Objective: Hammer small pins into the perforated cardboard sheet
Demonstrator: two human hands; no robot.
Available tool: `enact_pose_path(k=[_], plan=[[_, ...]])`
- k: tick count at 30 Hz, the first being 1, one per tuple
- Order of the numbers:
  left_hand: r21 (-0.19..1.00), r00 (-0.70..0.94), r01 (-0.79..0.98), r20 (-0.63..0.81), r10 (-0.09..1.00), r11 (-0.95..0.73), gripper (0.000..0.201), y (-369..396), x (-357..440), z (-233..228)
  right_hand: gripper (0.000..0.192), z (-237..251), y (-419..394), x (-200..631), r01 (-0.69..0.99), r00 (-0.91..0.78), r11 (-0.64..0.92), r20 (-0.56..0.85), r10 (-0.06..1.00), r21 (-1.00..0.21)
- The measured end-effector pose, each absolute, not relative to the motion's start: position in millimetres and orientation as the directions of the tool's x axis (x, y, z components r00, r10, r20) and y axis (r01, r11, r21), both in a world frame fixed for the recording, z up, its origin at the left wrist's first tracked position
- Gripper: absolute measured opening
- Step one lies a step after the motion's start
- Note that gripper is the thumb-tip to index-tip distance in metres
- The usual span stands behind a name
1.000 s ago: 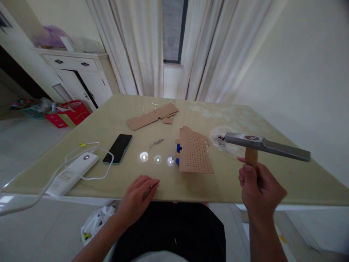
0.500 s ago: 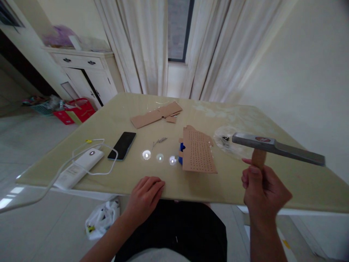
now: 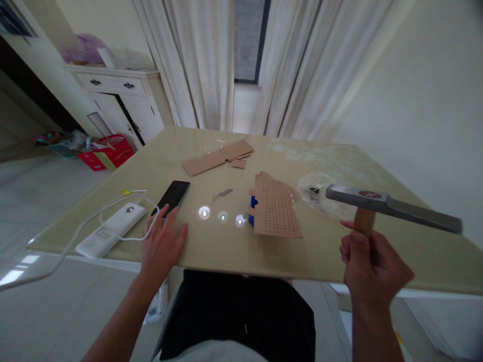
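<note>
My right hand [image 3: 372,256] is closed around the wooden handle of a hammer [image 3: 392,206], held up over the right side of the table with its grey head level. My left hand [image 3: 163,241], fingers spread, reaches the near end of a black smartphone [image 3: 175,195] and holds nothing. In the middle stands a cardboard piece dotted with rows of small holes [image 3: 277,208], with a blue part [image 3: 252,211] partly hidden at its left side. A few thin nails [image 3: 222,194] lie left of it. A clear plastic bag [image 3: 320,193] with small dark pieces sits behind the hammer.
Flat cardboard strips [image 3: 215,160] lie toward the back of the glossy table [image 3: 234,256]. At left, a white power strip [image 3: 113,229] has its cord looped near the phone. A red bag [image 3: 107,152] and a white cabinet [image 3: 116,100] stand beyond the table's left edge.
My left hand has moved left from the table's front edge to the phone, and its fingers have spread. The right hand still holds the hammer up, almost unmoved.
</note>
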State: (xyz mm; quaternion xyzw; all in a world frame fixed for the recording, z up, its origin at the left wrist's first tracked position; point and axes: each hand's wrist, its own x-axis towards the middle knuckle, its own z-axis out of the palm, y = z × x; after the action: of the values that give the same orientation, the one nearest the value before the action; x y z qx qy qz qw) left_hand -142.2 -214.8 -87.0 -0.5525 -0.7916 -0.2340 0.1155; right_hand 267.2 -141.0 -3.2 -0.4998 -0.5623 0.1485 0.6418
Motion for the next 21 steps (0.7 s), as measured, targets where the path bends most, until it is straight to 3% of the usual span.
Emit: enact_pose_path(k=[3, 8, 14, 21], plan=[[0.22, -0.476, 0.879, 0.371, 0.797, 0.422, 0.061, -209, -170, -81, 0.033, -4, -140, 265, 0.365, 0.32, 0.457, 0.57, 0.757, -0.811], [0.239, -0.54, 0.839, 0.253, 0.802, 0.489, 0.065, -202, -188, -70, 0.034, -5, -139, 263, 0.377, 0.308, 0.457, 0.574, 0.759, -0.806], [0.206, -0.501, 0.864, 0.286, 0.817, 0.459, 0.057, -200, -196, -73, 0.037, -6, -140, 268, 0.423, 0.296, 0.413, 0.554, 0.778, -0.806], [0.25, -0.518, 0.854, 0.309, 0.798, 0.457, 0.055, -199, -203, -75, 0.034, -8, -139, 268, 0.396, 0.306, 0.426, 0.554, 0.774, -0.813]])
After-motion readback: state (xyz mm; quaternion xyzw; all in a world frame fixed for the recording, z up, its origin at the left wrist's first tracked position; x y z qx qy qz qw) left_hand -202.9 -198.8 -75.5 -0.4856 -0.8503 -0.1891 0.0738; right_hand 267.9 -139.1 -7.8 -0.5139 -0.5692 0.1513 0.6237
